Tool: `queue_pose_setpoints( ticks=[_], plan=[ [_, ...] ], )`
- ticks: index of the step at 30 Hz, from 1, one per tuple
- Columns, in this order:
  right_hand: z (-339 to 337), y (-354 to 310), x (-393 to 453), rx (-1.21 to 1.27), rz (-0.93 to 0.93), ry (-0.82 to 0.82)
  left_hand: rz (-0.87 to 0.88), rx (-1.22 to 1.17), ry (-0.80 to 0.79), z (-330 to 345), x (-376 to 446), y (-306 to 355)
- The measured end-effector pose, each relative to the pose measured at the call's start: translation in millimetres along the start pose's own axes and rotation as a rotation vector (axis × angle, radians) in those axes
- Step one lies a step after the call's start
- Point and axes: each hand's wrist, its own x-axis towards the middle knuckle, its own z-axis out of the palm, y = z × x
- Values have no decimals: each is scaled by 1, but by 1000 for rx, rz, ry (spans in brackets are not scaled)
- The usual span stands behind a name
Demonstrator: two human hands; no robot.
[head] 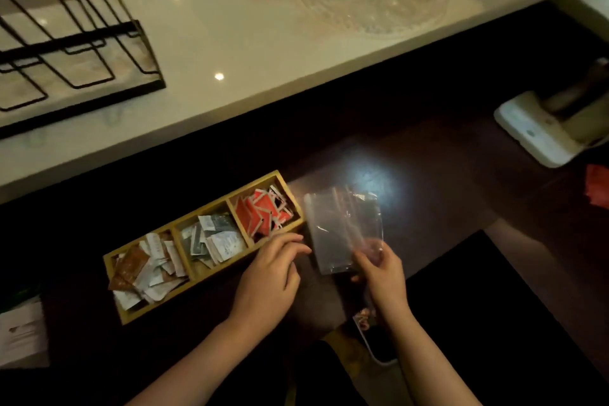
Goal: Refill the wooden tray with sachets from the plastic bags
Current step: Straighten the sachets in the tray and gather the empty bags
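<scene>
On the dark desk (445,175), near edge: pretty much everything for this job sits here.
Wooden tray (113,273): three compartments, lying at a slant, left of the hands.
Left compartment: brown and white sachets (145,270), heaped loose.
Middle compartment: grey and white sachets (211,239).
Right compartment: red sachets (263,212), standing up pretty high.
Plastic bag (336,231): clear, looks empty to me, just right of the tray's right end.
Right hand (382,270): fingers pinching the bag's near corner, holding it up.
Left hand (270,277): fingers loosely curled, gripping nothing, tips at the tray's near right rim.
Second bag (364,323): partly hidden under the right wrist, something brownish inside, can't tell what.
Progress guess: mostly done, all three sections have stock.
What could go wrong: the red pile is tall, so a nudge from the left hand could tip sachets over the rim. Also, a swinging bag could sweep some out.
</scene>
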Motion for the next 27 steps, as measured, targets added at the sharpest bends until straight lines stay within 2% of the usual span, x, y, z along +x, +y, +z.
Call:
queue_pose_setpoints(
  ticks=[7, 11, 15, 18, 23, 27],
  plan=[
    [-62, 71, -11, 9, 124, 281, 275, 129, -225, 66, 37, 19],
    [-89, 125, -22, -26, 181, 382, 384, 206, -259, 109, 61, 25],
    [-105, 184, -25, 74, 295, 531, 470, 282, -310, 146, 72, 22],
    [-114, 234, -17, 66, 401, 594, 514, 426, -351, 162, 70, 18],
    [-115, 303, 10, -157, 530, 676, 552, 482, -324, 170, 70, 10],
    [-114, 338, 35, -318, 628, 673, 582, 487, -271, 170, 68, 9]
  ],
)
